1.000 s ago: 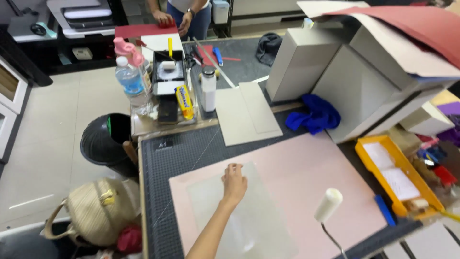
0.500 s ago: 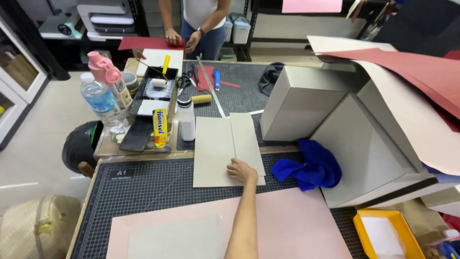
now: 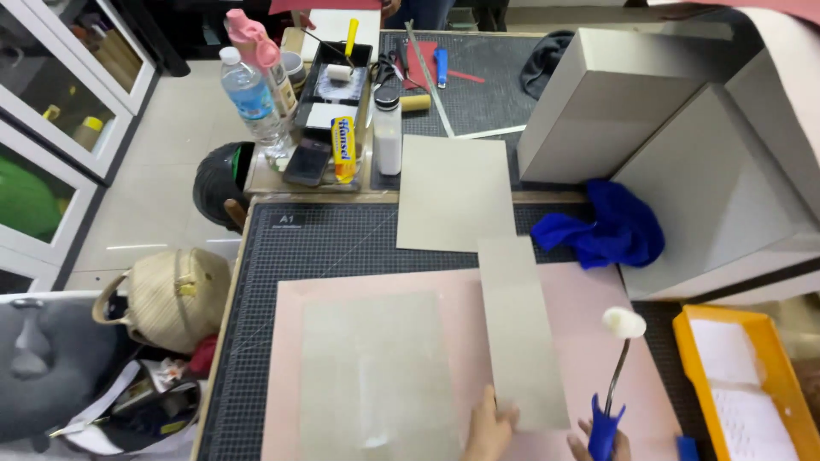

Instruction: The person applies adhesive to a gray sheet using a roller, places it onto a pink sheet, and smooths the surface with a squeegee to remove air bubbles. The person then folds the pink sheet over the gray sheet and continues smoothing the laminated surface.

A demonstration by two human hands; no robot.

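Hands sit half cut off: left hand (image 3: 491, 428) pinching grey board strip (image 3: 521, 333), right hand (image 3: 603, 440) clasping roller handle (image 3: 605, 423).

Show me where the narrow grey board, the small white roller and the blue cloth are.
narrow grey board (image 3: 521, 333), head view, middle of its face.
small white roller (image 3: 623, 323), head view, its white head.
blue cloth (image 3: 611, 232), head view, centre of the folds.

Dark gridded cutting mat (image 3: 342, 248) on the table, pink sheet (image 3: 564, 341), grey boards (image 3: 453, 192), blue cloth (image 3: 611, 235)
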